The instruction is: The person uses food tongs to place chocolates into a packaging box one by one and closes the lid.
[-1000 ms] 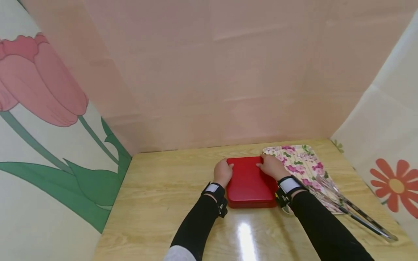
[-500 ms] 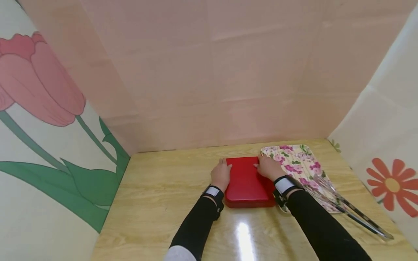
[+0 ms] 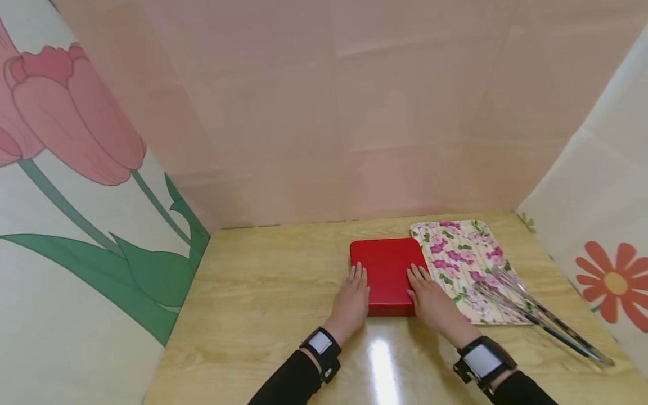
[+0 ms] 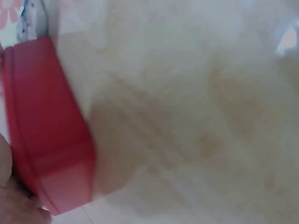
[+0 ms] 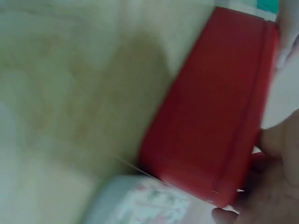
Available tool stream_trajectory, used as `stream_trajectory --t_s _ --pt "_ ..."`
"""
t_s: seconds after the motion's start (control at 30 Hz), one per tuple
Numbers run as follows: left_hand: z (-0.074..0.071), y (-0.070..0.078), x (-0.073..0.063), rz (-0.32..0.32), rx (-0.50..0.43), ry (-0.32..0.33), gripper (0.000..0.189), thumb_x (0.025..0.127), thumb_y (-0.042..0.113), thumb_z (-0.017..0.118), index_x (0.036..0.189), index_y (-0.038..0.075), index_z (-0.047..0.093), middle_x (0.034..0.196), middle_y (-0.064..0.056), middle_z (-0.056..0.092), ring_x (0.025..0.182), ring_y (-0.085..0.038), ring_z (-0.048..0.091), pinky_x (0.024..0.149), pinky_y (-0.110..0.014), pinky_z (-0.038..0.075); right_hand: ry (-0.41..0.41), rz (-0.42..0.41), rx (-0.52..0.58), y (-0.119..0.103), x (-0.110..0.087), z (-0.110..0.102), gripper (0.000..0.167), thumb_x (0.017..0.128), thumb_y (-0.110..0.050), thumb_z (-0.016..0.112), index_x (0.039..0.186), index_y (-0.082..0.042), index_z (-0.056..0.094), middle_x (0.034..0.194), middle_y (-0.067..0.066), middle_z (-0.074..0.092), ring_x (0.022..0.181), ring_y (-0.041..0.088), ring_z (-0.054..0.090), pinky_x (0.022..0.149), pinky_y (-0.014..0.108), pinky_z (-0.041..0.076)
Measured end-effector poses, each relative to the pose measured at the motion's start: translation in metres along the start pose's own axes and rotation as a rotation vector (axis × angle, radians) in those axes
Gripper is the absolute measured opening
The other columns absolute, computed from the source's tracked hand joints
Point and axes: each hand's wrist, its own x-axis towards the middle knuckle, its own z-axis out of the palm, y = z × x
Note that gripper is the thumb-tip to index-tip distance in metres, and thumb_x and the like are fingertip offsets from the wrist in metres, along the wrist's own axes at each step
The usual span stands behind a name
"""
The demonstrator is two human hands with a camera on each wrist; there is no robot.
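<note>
A red lidded box (image 3: 387,267) with rounded corners stands on the table in the head view. My left hand (image 3: 350,301) lies along its left edge near the front corner, fingers straight and reaching onto the lid. On the opposite edge my right hand (image 3: 437,304) touches the lid in the same way. Both wrist views catch the red box (image 4: 51,121) from its side, with a seam running below the lid. Fingers of the right hand (image 5: 275,182) show at the lid's rim in the right wrist view.
Right of the box lies a flower-patterned tray (image 3: 448,259), partly behind the right hand. Metal tongs (image 3: 549,326) with dark handles lie across its near right corner. A pink sheet (image 3: 324,112) closes off the back of the wooden table (image 3: 263,292).
Both hands have slid from the box's far corners toward its near corners, and their fingers have straightened over the lid edges. The box stays in about the same place.
</note>
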Motion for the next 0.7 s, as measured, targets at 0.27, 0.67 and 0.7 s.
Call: stream_trajectory --t_s 0.27,0.67,0.7 --pt "0.015 -0.014 -0.005 0.004 0.013 0.049 0.051 0.107 0.025 0.045 0.152 0.002 0.037 0.159 -0.012 0.030 0.147 -0.025 0.026 0.115 -0.040 0.033 0.023 0.024 0.037 -0.004 -0.001 0.017 0.057 0.101 -0.014 0.055 0.149 0.007 0.035 0.156 0.027 0.028 0.143 0.045 0.024 0.111 0.064 0.029" --pt "0.003 -0.029 -0.012 -0.029 0.108 0.028 0.054 0.106 0.034 0.046 0.153 0.008 0.040 0.159 -0.008 0.033 0.146 -0.021 0.030 0.112 -0.046 0.037 0.033 0.022 -0.056 -0.012 0.010 0.023 0.058 0.099 -0.022 0.058 0.150 0.001 0.040 0.156 0.021 0.033 0.142 0.042 0.029 0.107 0.067 0.032" --pt "0.001 -0.029 -0.010 -0.032 0.136 0.026 0.054 0.106 0.036 0.045 0.152 0.010 0.040 0.158 -0.006 0.034 0.145 -0.021 0.031 0.112 -0.047 0.038 0.040 0.024 -0.058 -0.012 0.012 0.021 0.058 0.099 -0.022 0.059 0.149 0.000 0.040 0.155 0.021 0.034 0.142 0.042 0.030 0.106 0.067 0.033"
